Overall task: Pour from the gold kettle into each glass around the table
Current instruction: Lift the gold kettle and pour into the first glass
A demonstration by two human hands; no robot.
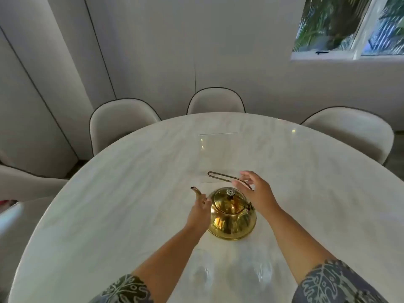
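- The right hand is open, fingers spread, hovering at the thin wire handle of the gold kettle; it appears to touch the handle but has not closed round it.
- The left hand rests loosely against the kettle's left side, by the base of the spout; it grips nothing firmly.
- The kettle stands upright, lid on, on the pale marble worktop, near the person and spout pointing left.
- Two clear glasses sit between the forearms, just in front of the kettle: one on the left, one on the right. Both are faint and blurred; whether they hold liquid cannot be told.
- Judged step: taking hold of the kettle, before any pouring. Next, the right hand must close on the handle, lift, and swing the spout over a glass.
- Room to move is generous: the worktop is open to the sides and far end. Its rounded edge is well away, with pale chairs tucked around it.
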